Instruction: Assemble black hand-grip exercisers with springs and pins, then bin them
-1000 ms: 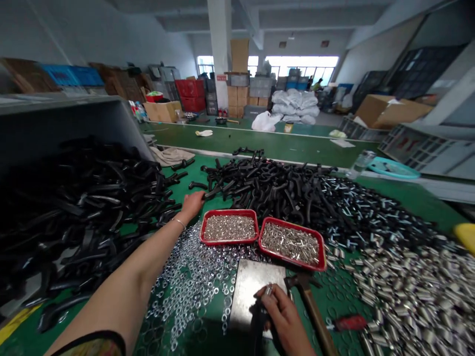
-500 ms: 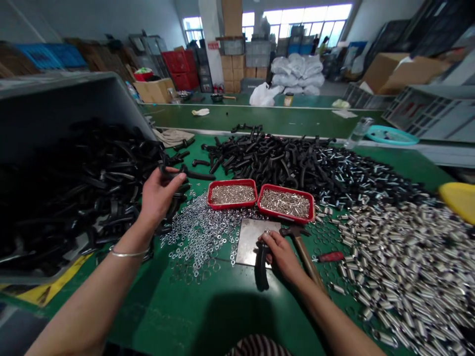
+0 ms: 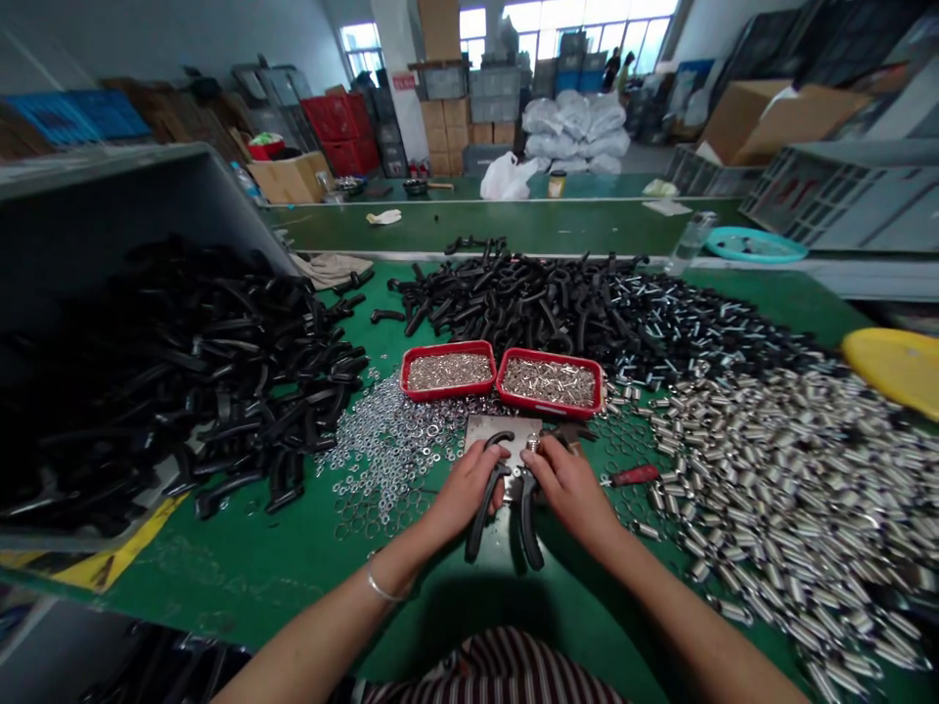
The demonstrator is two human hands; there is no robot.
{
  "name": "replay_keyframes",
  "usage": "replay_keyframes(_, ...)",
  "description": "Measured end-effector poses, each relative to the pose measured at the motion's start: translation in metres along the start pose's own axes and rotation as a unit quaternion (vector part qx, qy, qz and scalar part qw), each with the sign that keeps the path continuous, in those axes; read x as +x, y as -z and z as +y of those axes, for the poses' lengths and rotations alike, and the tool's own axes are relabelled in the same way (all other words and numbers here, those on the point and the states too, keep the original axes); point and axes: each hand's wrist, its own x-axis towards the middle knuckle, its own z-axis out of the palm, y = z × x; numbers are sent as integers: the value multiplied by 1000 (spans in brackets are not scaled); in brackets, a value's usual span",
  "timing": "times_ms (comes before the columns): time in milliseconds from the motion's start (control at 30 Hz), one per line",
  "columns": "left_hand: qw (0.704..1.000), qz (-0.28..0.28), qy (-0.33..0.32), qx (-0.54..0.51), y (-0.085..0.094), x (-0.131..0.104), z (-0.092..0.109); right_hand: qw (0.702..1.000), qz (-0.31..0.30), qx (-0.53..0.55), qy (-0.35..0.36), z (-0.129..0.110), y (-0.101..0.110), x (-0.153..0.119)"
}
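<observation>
My left hand [image 3: 470, 485] is closed on a black curved handle piece [image 3: 481, 520] with a hooked upper end. In my right hand [image 3: 567, 481] is a second black handle piece [image 3: 528, 528], with a shiny metal spring [image 3: 532, 443] at its top by my fingertips. The two pieces are side by side above a flat metal plate [image 3: 480, 427], their lower ends apart. Whether their upper parts touch, I cannot tell. Behind my right hand lies a hammer [image 3: 574, 431], mostly hidden. A red-handled tool [image 3: 635, 475] is to its right.
Two red trays [image 3: 448, 394] of small metal pins stand beyond the plate. Loose nuts and rings [image 3: 396, 430] spread to the left, metal springs [image 3: 792, 508] to the right. Black handles heap at the back [image 3: 514, 293] and spill from a grey bin [image 3: 242, 196] at left.
My left hand has come from the bin-side pile to the middle, bringing a black handle beside the one in my right hand. The view has shifted slightly.
</observation>
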Motion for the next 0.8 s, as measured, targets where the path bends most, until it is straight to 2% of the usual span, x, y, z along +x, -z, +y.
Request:
replay_keyframes(133, 1000, -17, -5, 18, -7, 3, 2, 999, 4, -35, 11, 8, 0, 2)
replay_keyframes(367, 997, -12, -17, 68, -13, 6, 0, 999, -39, 17, 17, 8, -4, 0)
replay_keyframes(500, 991, 13, -52, 126, -12, 5, 0, 997, 6, 72, -3, 12, -12, -3)
replay_keyframes(600, 973, 33, -74, 216, -8, 2, 3, 996, 15, 91, -8, 8, -11, -4)
replay_keyframes(733, 924, 21, -115, 364, 4, -6, 12, 993, -39, 106, 11, -2, -6, -7)
replay_keyframes(800, 916, 5, -119, 383, 8, -11, 15, 991, -45, 123, 13, -5, -8, -11)
